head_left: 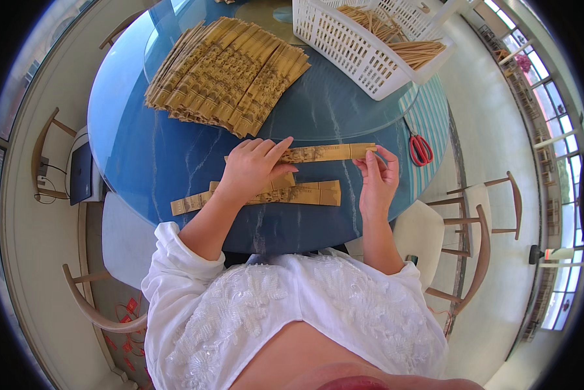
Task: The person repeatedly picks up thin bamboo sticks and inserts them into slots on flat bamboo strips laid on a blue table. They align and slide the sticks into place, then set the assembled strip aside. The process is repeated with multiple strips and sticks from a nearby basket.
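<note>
A long, narrow tan paper sleeve (328, 153) with dark printing lies crosswise between my hands above the blue table. My left hand (256, 169) is over its left part, index finger along the upper edge and thumb below, gripping it. At the other end, my right hand (378, 179) pinches the sleeve's tip between thumb and fingers. Closer to me, more paper sleeves (315, 193) rest on the table, overlapping and partly covered by my left hand and forearm. Beyond my hands is a large fanned pile of similar sleeves (227, 75).
A white plastic basket (350, 58) of thin wooden sticks (415, 53) stands at the far right of the round blue table (285, 231). Red-handled scissors (421, 149) lie on a striped cloth (428, 117) at the right. Chairs (419, 240) surround the table.
</note>
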The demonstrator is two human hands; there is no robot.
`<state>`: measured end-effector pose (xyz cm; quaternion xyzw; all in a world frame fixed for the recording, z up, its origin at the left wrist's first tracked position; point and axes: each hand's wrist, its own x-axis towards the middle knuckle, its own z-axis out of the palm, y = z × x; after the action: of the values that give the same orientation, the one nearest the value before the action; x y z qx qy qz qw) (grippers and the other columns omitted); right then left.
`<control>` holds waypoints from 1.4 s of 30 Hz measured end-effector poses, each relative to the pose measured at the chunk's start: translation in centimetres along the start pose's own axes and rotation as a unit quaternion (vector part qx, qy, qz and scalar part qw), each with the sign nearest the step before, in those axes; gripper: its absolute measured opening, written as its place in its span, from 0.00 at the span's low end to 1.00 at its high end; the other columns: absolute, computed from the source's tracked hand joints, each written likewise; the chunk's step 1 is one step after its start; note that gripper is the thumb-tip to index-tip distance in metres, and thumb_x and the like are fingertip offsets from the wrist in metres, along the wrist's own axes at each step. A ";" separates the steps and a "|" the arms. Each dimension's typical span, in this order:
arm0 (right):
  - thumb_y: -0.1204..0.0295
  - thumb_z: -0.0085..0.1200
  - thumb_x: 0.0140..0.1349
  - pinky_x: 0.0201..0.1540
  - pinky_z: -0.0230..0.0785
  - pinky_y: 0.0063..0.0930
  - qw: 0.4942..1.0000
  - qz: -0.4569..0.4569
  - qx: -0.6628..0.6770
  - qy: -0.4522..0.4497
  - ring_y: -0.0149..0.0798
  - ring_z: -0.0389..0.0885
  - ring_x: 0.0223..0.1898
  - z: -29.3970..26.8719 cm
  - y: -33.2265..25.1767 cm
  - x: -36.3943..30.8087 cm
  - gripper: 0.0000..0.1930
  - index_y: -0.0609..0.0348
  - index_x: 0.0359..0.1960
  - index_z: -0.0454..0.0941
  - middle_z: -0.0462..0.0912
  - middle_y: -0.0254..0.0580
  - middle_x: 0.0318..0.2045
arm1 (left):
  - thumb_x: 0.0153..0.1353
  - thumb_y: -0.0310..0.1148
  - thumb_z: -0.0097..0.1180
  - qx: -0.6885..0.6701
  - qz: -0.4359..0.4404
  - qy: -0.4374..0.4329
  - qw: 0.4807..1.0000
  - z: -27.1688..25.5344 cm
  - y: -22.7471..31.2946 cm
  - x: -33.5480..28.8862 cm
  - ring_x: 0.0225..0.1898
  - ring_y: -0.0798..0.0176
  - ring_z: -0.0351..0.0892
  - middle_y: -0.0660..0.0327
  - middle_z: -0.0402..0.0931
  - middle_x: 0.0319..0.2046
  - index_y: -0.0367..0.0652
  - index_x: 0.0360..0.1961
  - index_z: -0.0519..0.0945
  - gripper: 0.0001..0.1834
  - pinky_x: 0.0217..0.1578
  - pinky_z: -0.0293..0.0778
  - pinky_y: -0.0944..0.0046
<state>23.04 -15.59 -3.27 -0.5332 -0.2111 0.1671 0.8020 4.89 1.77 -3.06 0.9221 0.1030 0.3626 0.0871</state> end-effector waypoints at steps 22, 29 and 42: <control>0.78 0.53 0.66 0.47 0.79 0.30 0.988 -0.092 0.032 0.123 0.34 0.82 0.41 -4.6 -4.1 2.8 0.13 0.65 0.51 0.75 0.78 0.46 0.51 | 0.68 0.31 0.54 -0.618 -0.451 -0.103 0.635 -1.5 -1.3 0.4 0.35 0.61 0.85 0.54 0.81 0.36 0.30 0.45 0.77 0.12 0.37 0.83 0.67; 0.78 0.54 0.65 0.46 0.79 0.29 0.986 -0.098 0.024 0.131 0.34 0.82 0.41 -4.6 -3.4 2.9 0.13 0.68 0.51 0.77 0.81 0.45 0.47 | 0.68 0.30 0.53 -0.608 -0.461 -0.086 0.641 -1.0 -0.9 0.5 0.41 0.58 0.85 0.52 0.81 0.39 0.27 0.48 0.76 0.15 0.41 0.84 0.67; 0.79 0.55 0.65 0.47 0.79 0.29 0.979 -0.117 -0.013 0.166 0.34 0.81 0.42 -4.0 -3.1 3.3 0.14 0.72 0.50 0.77 0.81 0.48 0.48 | 0.67 0.28 0.54 -0.602 -0.444 -0.094 0.657 -1.0 -0.4 0.3 0.43 0.58 0.84 0.51 0.81 0.42 0.26 0.50 0.76 0.15 0.43 0.83 0.67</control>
<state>28.05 -18.28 -1.25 -0.5359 -0.1382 -0.0210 0.8326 4.34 2.33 -2.24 0.5424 0.2505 0.1748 0.7826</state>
